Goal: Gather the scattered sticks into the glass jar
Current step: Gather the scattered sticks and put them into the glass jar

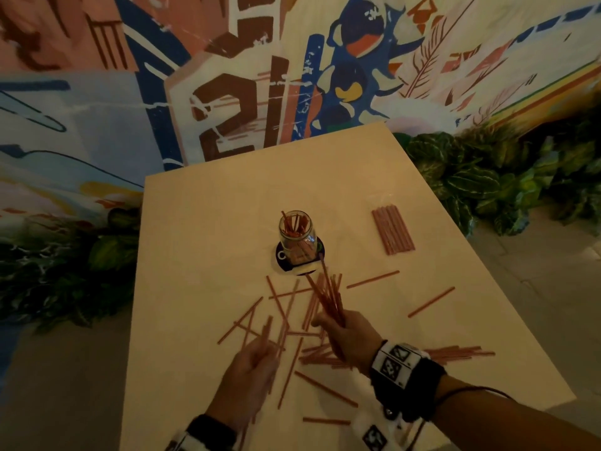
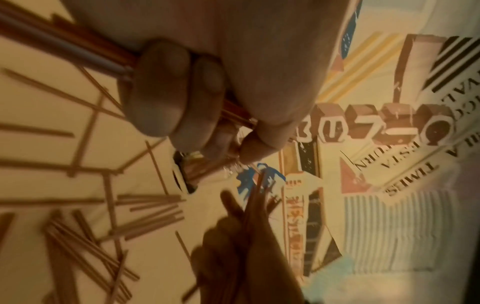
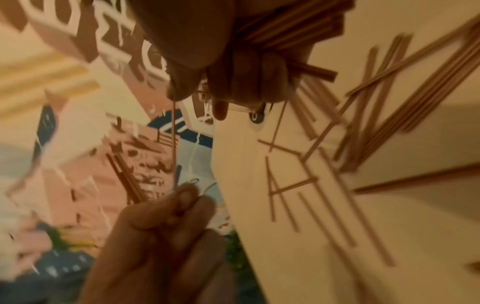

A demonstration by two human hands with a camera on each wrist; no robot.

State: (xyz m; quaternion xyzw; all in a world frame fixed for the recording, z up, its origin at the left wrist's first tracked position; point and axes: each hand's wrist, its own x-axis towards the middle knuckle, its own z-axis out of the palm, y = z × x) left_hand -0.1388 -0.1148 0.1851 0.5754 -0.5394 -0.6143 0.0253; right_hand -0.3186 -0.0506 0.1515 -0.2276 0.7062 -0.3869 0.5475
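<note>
A glass jar (image 1: 294, 234) holding several reddish sticks stands on a dark coaster (image 1: 282, 257) at mid-table. Many loose sticks (image 1: 283, 307) lie crisscrossed in front of it. My right hand (image 1: 338, 327) grips a fanned bundle of sticks (image 1: 327, 296), raised a little above the table and pointing toward the jar. My left hand (image 1: 258, 354), nearer the front edge, holds a few sticks (image 1: 267, 332). In the left wrist view its fingers (image 2: 161, 92) curl round those sticks. In the right wrist view the right hand (image 3: 233, 67) clutches its bundle (image 3: 285, 26), and the left hand (image 3: 176, 207) pinches thin sticks.
A clear packet of sticks (image 1: 393, 230) lies right of the jar. Another heap of sticks (image 1: 461, 352) lies by the right wrist. The light wooden table (image 1: 201, 222) is flanked by leafy plants (image 1: 487, 183) and backed by a painted wall.
</note>
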